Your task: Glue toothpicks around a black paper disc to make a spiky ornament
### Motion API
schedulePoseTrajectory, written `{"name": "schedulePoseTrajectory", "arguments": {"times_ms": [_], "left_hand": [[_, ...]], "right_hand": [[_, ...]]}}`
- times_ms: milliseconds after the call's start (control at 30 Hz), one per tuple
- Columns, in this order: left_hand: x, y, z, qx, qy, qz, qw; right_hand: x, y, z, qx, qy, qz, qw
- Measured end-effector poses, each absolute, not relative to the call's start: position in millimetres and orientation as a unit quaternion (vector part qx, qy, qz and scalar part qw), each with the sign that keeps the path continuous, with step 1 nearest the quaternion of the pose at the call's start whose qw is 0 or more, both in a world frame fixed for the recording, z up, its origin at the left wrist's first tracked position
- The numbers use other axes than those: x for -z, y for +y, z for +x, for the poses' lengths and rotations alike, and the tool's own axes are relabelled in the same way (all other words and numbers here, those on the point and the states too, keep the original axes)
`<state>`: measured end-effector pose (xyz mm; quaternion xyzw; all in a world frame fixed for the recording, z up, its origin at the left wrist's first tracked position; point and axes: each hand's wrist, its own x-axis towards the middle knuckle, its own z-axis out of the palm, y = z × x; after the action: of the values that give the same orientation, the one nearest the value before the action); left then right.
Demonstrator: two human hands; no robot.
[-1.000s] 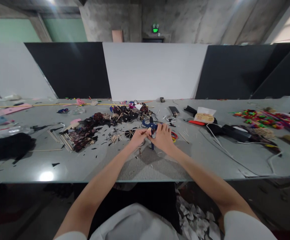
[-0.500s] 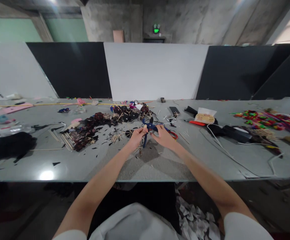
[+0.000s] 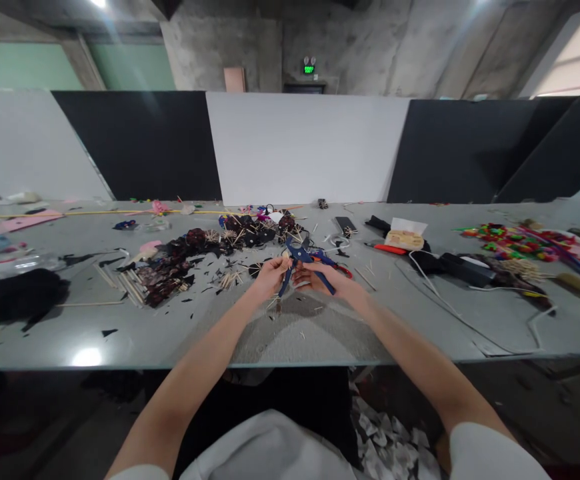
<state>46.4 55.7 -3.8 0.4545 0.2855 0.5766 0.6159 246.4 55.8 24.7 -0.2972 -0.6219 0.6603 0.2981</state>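
Blue pliers [image 3: 299,252] with spread handles are in front of me, just above the table. My right hand [image 3: 323,275] holds them; one handle lies across the palm, and the fingers curl below. The other handle points down between my hands. My left hand [image 3: 271,277] is closed in a pinch beside the pliers' jaws. A small pale piece [image 3: 286,255] shows at its fingertips, too small to name. Just beyond lie a round dark piece with thin sticks [image 3: 255,269] and red-handled scissors [image 3: 343,269], partly hidden by the right hand and pliers.
Dark fabric scraps with sticks [image 3: 163,270] spread to the left, near a black cloth [image 3: 17,300]. A phone [image 3: 345,225], an orange-red cutter [image 3: 389,249], a white cable [image 3: 437,293] and colourful pieces [image 3: 507,240] lie to the right. Upright panels [image 3: 310,147] stand behind.
The pliers have turned and their handles are spread wider, with one now over my right palm. My right hand has rotated, its fingers now below the pliers. The left hand keeps its pinch.
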Motion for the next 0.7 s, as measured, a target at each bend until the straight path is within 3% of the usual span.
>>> {"name": "schedulePoseTrajectory", "arguments": {"times_ms": [100, 300, 700], "left_hand": [[1.3, 53.8, 43.8, -0.563, 0.285, 0.46, 0.624], [-0.2, 52.9, 39.4, -0.539, 0.293, 0.465, 0.639], [2.3, 55.8, 37.1, -0.51, 0.3, 0.445, 0.672]], "right_hand": [[-16.2, 54.7, 242.4, -0.697, -0.586, -0.302, 0.282], [-9.0, 53.1, 239.9, -0.661, -0.578, -0.359, 0.318], [-16.8, 45.9, 231.0, -0.7, -0.576, -0.309, 0.289]]}}
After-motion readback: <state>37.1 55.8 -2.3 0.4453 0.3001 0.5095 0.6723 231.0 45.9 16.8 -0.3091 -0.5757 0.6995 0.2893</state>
